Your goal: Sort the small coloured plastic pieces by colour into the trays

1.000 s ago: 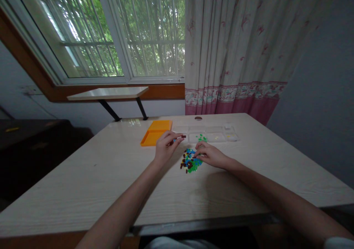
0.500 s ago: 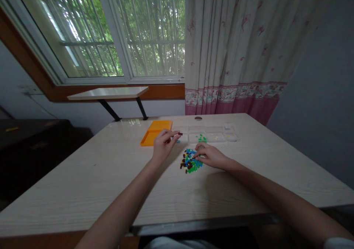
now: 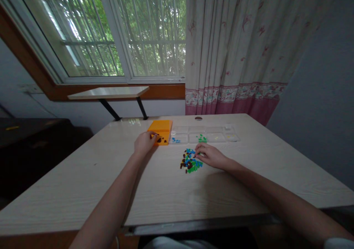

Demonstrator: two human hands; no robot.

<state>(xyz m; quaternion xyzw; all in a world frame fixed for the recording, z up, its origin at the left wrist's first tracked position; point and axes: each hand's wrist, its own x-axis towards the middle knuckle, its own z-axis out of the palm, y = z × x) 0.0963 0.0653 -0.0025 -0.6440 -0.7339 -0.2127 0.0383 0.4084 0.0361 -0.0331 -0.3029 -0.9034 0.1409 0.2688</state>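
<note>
My left hand reaches over the near part of the orange box, its fingers pinched on a small dark brown building brick. Several brown bricks lie in the box below the fingertips. My right hand is at the right edge of a loose pile of small bricks in blue, green, brown and yellow. Its thumb and forefinger are closed on a small dark piece, which looks like a brown brick partly hidden by the fingers.
A clear compartment tray stands beyond the pile, with blue pieces, green pieces and a few yellow ones in separate front compartments. A small shelf on black legs stands at the table's back left.
My left hand has moved left from above the tray's left end to the orange box, carrying the brown brick. My right hand stays by the pile, with its fingertips slightly raised.
</note>
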